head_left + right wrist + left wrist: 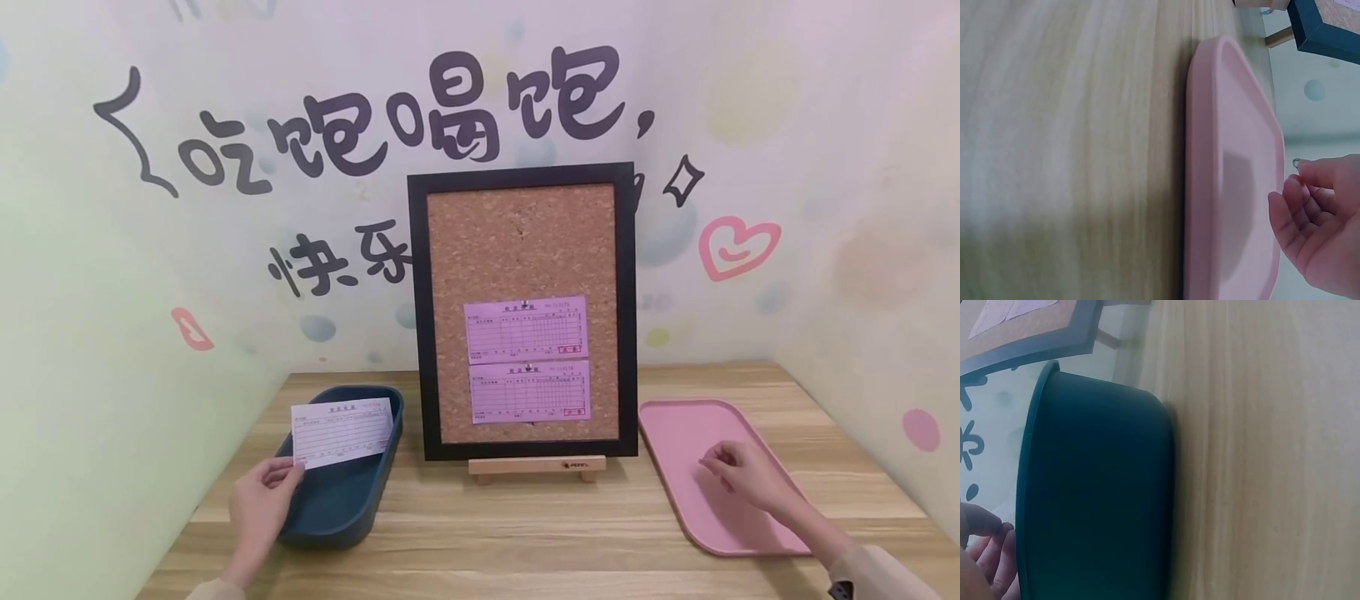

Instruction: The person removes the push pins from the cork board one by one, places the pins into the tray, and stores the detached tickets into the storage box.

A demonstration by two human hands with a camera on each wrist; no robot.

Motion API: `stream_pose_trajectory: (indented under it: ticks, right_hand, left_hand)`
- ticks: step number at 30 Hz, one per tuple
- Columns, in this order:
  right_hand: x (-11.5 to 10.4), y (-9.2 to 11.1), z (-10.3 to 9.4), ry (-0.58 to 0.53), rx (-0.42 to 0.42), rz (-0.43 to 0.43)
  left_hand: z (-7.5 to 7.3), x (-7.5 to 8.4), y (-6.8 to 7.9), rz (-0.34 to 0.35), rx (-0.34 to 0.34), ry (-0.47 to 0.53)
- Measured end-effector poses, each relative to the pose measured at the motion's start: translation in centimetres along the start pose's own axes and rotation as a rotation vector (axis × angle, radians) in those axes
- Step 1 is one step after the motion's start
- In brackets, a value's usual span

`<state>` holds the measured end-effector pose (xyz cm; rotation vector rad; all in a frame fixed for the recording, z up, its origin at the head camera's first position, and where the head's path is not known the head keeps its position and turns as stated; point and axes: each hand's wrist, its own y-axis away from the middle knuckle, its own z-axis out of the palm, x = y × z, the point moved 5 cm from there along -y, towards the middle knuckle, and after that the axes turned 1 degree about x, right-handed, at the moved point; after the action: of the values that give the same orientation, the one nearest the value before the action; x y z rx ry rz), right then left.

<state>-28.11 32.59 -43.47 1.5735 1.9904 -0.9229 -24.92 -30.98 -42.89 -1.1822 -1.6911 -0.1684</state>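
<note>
Between thumb and fingers, my left hand (258, 504) pinches a white receipt slip (341, 429) at its lower left corner. The slip is held tilted up above the dark blue tray (330, 500); in the left wrist view the tray's wall hides it. Over the pink tray (712, 533) hovers my right hand (750, 475), fingers curled. Its thumb and forefinger pinch a small clear pushpin (1296, 162), only partly visible. Two pink receipt slips, an upper (525, 331) and a lower one (528, 393), are pinned on the cork board (521, 242).
The black-framed board leans on a small wooden easel (536, 465) at the table's middle, between the two trays. Behind it stands a wall (337, 50) with printed lettering. The wooden table (525, 533) extends in front of the easel.
</note>
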Motion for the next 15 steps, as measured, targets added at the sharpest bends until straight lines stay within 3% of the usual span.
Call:
stream_pose_trajectory:
  ticks: [3,5,9,15]
  right_hand:
    - [0.4,0.2,0.0,0.013,-0.022,0.029]
    - [0.6,0.3,0.1,0.028,-0.031,0.05]
    - [0.9,0.5,0.6,0.033,-0.065,0.062]
    - [1.2,0.8,1.6,-0.058,-0.189,0.068]
  left_hand:
    - [-1.2,2.7,0.9,0.015,0.006,-0.014]
    - [-1.6,3.6,1.3,0.023,0.004,-0.023]
    - [-1.8,4.0,1.8,0.036,0.003,-0.041]
    - [-1.5,4.0,2.4,0.046,-0.001,-0.051]
